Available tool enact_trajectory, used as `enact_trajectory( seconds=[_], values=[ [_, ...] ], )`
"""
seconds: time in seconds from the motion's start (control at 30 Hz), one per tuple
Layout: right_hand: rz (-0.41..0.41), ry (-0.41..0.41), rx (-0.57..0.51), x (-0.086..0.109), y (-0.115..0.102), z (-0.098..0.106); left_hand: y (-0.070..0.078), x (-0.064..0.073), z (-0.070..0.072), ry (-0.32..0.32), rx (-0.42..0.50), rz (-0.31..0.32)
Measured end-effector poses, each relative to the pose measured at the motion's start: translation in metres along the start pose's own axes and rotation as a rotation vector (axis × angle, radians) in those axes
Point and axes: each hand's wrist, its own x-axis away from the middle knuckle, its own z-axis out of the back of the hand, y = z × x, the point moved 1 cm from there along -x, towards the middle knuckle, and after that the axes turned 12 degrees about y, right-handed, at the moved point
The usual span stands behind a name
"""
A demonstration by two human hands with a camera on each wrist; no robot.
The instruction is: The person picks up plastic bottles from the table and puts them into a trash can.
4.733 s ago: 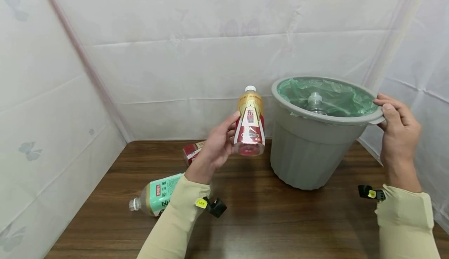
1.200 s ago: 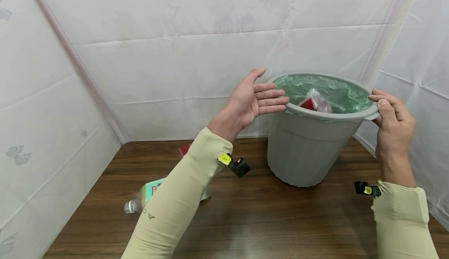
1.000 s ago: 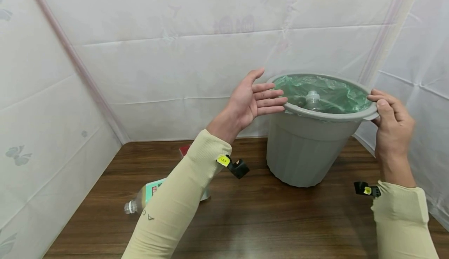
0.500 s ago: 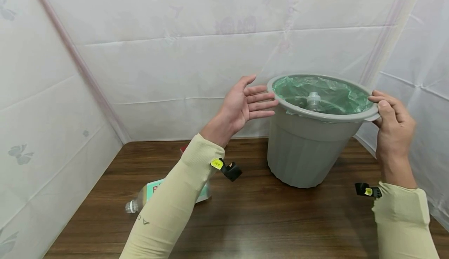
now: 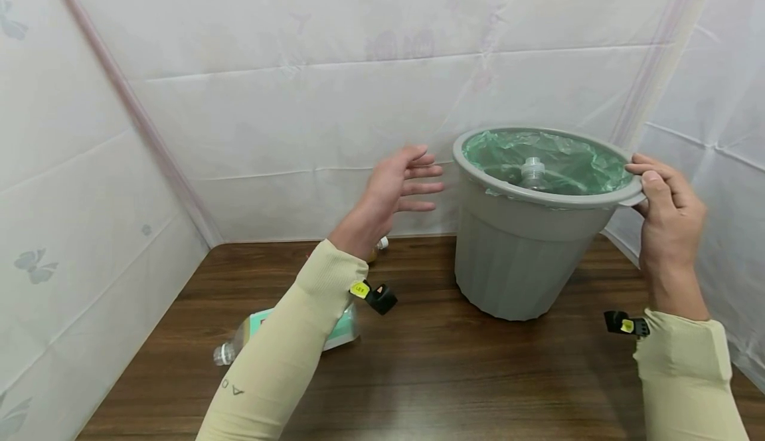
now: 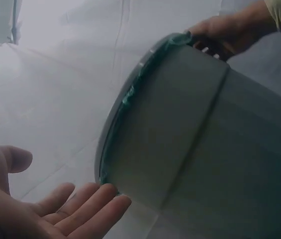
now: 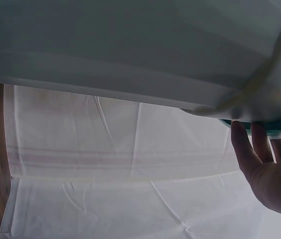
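Note:
My left hand (image 5: 387,187) hovers just left of the grey trash bin (image 5: 520,248), fingers spread and palm bare. In the left wrist view its straight fingers (image 6: 93,211) overlap the bin's lower rim. At the bin's right side my right hand (image 5: 672,228) grips the rim, thumb on top and fingers curled beneath. A green plastic bag (image 5: 586,155) lines the bin, and the clear neck of a plastic bottle (image 5: 533,170) stands up inside. A bottle with a white cap (image 5: 382,244) lies behind my left wrist, mostly hidden.
Partly under my left forearm, a green-labelled plastic bottle (image 5: 342,330) lies on its side on the dark wooden table (image 5: 430,374). White patterned sheets (image 5: 311,115) hang close behind the table and along both sides.
My left hand held a red-and-gold bottle, which dropped into the bin and sank out of sight. The emptied hand has since drawn back left and lower. My right hand stays on the rim.

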Motion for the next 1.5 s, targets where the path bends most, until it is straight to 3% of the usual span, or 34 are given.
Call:
enact_trajectory(
  seconds=[0.23, 0.57, 1.17, 1.5],
  values=[
    [-0.004, 0.006, -0.020, 0.000, 0.001, -0.002, -0.015, -0.004, 0.012, 0.070, -0.089, -0.058],
    [-0.004, 0.011, -0.036, 0.000, 0.001, -0.002, -0.037, -0.006, 0.035, 0.124, -0.191, -0.075],
    [0.000, -0.002, -0.044, 0.000, 0.002, -0.003, -0.067, -0.022, 0.067, 0.185, -0.314, 0.001],
    [-0.001, -0.004, -0.058, 0.001, 0.002, -0.004, -0.075, -0.032, 0.089, 0.159, -0.359, 0.114]
  ],
)
